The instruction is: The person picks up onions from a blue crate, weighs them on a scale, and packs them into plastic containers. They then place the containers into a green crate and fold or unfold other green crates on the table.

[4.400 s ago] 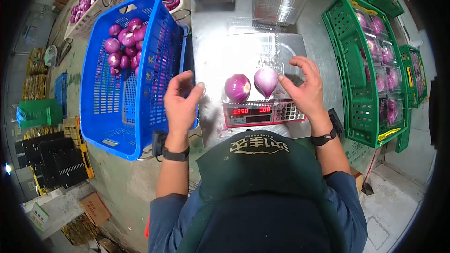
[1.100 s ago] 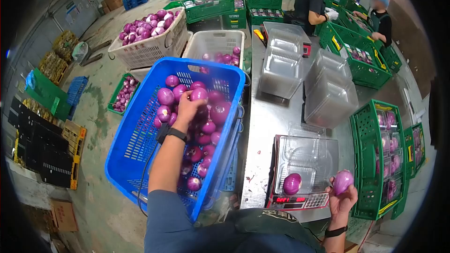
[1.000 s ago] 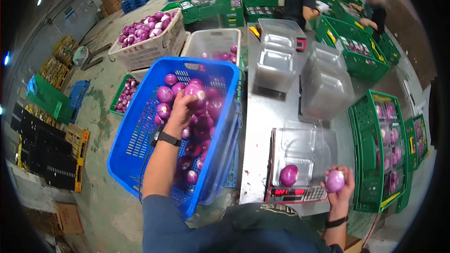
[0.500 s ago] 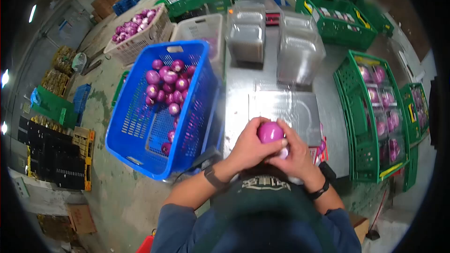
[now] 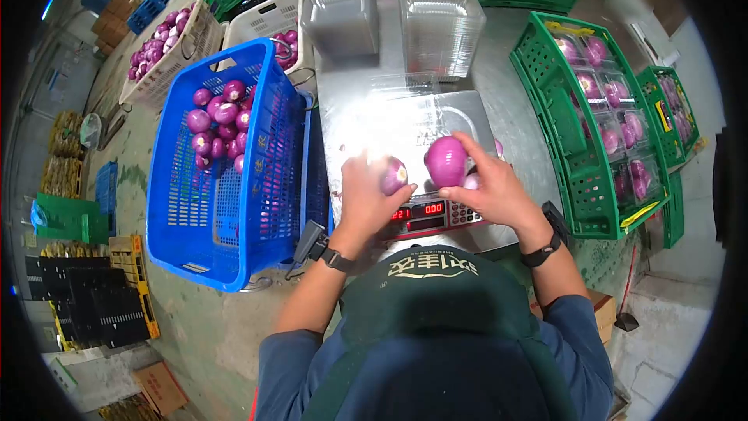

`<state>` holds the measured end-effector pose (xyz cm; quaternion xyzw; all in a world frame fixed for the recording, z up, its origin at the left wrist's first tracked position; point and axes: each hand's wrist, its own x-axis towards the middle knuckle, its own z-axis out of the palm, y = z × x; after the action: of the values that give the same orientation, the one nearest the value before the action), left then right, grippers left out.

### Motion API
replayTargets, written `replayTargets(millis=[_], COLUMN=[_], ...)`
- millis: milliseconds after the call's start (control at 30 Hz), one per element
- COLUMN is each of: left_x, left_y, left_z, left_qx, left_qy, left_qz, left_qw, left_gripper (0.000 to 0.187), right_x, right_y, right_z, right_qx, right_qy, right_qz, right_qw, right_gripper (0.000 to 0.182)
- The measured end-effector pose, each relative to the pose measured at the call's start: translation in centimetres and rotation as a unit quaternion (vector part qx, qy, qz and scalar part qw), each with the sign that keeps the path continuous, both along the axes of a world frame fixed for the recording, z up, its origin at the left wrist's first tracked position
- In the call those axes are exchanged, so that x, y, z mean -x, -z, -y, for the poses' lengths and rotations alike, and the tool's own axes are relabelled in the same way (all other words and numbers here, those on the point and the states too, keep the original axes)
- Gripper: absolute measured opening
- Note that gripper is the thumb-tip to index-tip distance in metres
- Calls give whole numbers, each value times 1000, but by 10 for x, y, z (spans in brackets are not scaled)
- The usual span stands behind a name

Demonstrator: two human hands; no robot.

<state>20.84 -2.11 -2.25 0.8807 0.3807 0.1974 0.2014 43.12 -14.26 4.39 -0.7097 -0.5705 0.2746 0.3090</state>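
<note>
Head camera view: the larger onion (image 5: 446, 161) in my right hand (image 5: 492, 184) is round, glossy and deep magenta-purple, with faint lines running down its skin and a bright highlight. I hold it above the red-fronted scale (image 5: 425, 217), my fingers over its upper side and my thumb beneath. A paler onion (image 5: 471, 181) shows partly behind it, tucked near my palm. My left hand (image 5: 365, 193) is curved narrowly about the smaller onion (image 5: 394, 176), which is purple with a whitish end facing up; my thumb lies against it, but glare washes out my fingers, so I cannot tell how firmly they grip. That onion is over the near side of the scale, whose red digits are lit and partly covered at the left by my hand. Beyond my hands, transparent plastic trays (image 5: 442, 27) stand in two stacks on the metal table (image 5: 510, 121). To my left, a blue basket (image 5: 195, 259) holds more purple onions (image 5: 226, 113); to my right, a green crate (image 5: 562, 164) holds packed onions (image 5: 610, 140).
</note>
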Motion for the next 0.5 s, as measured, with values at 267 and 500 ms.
replayTargets(millis=[267, 500], left_x=[-3, 26], left_y=[18, 27], left_z=[-9, -15], left_qx=[61, 117], left_qy=[11, -103], left_qz=[96, 254], left_qw=[993, 955], left_gripper=[55, 64], right_x=[19, -38], right_y=[-2, 29], right_z=[-58, -31], right_qx=[132, 17], right_qy=[-113, 82], right_qz=[254, -63], right_qw=[951, 995], right_gripper=[85, 55])
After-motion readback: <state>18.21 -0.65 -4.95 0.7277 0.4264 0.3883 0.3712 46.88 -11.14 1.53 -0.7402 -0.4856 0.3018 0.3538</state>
